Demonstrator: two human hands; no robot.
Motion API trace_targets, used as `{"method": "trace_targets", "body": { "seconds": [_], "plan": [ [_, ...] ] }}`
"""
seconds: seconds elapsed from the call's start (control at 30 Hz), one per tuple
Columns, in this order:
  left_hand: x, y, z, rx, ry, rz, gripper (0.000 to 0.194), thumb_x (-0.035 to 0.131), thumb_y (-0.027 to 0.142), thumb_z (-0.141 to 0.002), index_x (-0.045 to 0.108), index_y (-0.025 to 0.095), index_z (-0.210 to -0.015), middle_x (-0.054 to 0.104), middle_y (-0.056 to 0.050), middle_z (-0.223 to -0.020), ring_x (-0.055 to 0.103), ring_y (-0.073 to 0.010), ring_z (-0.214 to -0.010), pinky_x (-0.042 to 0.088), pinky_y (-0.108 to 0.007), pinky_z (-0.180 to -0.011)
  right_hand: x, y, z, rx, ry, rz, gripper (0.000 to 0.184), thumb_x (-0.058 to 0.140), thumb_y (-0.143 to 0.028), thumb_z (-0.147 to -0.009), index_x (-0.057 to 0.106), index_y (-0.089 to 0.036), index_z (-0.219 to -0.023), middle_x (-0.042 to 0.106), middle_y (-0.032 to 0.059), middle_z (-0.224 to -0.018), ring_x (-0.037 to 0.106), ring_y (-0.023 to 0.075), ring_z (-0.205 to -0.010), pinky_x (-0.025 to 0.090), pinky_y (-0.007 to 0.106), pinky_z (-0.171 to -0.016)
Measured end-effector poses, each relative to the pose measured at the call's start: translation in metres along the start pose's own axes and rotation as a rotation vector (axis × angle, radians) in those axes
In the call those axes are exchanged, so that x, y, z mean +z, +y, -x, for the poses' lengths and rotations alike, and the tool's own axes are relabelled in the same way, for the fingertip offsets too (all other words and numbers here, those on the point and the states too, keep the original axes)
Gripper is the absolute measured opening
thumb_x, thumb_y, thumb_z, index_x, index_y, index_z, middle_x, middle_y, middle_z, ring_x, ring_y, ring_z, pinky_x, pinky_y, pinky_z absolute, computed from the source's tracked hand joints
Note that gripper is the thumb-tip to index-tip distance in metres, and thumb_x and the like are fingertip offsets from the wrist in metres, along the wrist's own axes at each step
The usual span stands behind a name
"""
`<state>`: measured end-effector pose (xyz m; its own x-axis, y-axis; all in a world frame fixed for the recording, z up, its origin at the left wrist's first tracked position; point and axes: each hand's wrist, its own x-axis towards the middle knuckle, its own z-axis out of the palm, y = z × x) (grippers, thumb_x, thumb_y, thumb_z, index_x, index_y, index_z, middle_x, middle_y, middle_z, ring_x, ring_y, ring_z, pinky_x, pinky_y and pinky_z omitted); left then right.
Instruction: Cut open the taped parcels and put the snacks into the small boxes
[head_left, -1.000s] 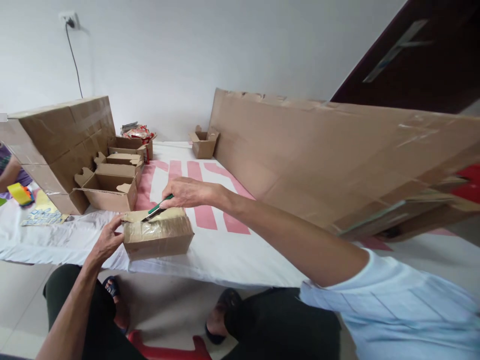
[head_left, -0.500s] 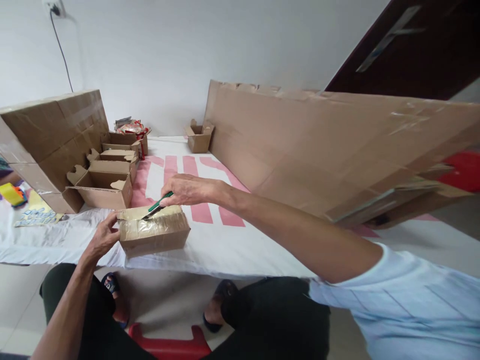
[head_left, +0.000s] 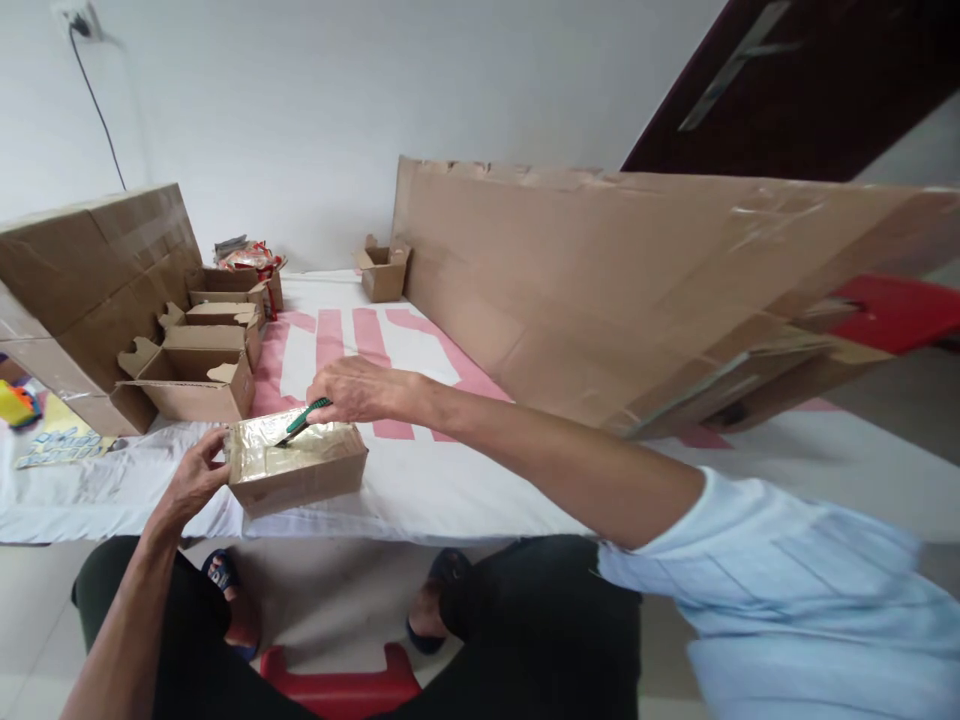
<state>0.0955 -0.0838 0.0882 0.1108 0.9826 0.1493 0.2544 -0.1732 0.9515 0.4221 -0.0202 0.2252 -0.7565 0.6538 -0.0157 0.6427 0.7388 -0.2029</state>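
Note:
A small closed cardboard box with shiny clear tape across its top sits near the front edge of the cloth-covered table. My left hand grips the box at its left end, thumb and fingers against the side. Above the box, my right hand is closed around a green utility knife. The knife slants down to the left, and its tip meets the taped top of the box. The palm side of my right hand is hidden.
Open cardboard boxes stand in a row at left, beside a tall carton. A large cardboard panel lines the right side. A small open box sits at the back. A yellow tape dispenser lies far left.
The view has shifted slightly, so the scene sits further left. My right hand and the knife tip have moved a little along the taped top; my left hand still holds the box.

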Motion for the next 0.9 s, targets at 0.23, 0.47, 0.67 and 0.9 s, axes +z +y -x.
{"method": "trace_targets", "body": {
  "seconds": [0.23,0.47,0.67,0.9],
  "plan": [
    [0.0,0.004,0.001,0.026,-0.031,-0.004,0.042,0.097,0.039,-0.072,0.085,0.021,-0.109,0.077,-0.013,-0.138,0.073,-0.0339,-0.125,0.064,-0.037,-0.097,0.006,0.033,0.032,0.052,0.075,-0.074,0.023,0.068,-0.03,-0.104,0.089,-0.021,-0.102,0.079,0.0044,-0.089,0.057,0.017,-0.075,0.032,0.031,-0.069],
    [-0.001,0.006,0.001,0.022,-0.048,-0.022,0.039,0.096,0.037,-0.072,0.086,0.021,-0.106,0.075,-0.014,-0.139,0.071,-0.0348,-0.127,0.065,-0.036,-0.092,0.025,0.05,0.047,0.02,0.153,-0.191,0.023,0.07,-0.03,-0.102,0.091,-0.021,-0.105,0.084,0.0073,-0.099,0.067,0.0201,-0.086,0.04,0.03,-0.076],
    [0.004,0.01,0.003,0.024,-0.048,0.004,0.041,0.097,0.032,-0.071,0.087,0.022,-0.109,0.074,-0.014,-0.144,0.071,-0.0346,-0.13,0.064,-0.034,-0.092,0.023,0.042,0.042,-0.08,0.237,-0.327,0.027,0.066,-0.031,-0.104,0.089,-0.018,-0.107,0.083,0.0079,-0.098,0.068,0.0193,-0.086,0.043,0.032,-0.079],
    [0.008,0.01,0.008,0.056,-0.078,-0.008,0.041,0.092,0.026,-0.078,0.087,0.023,-0.119,0.074,-0.011,-0.144,0.068,-0.033,-0.134,0.062,-0.032,-0.098,0.026,0.036,0.021,-0.14,0.238,-0.364,0.024,0.068,-0.031,-0.102,0.087,-0.019,-0.099,0.08,0.005,-0.092,0.064,0.0174,-0.079,0.04,0.031,-0.073]
  ]
}}
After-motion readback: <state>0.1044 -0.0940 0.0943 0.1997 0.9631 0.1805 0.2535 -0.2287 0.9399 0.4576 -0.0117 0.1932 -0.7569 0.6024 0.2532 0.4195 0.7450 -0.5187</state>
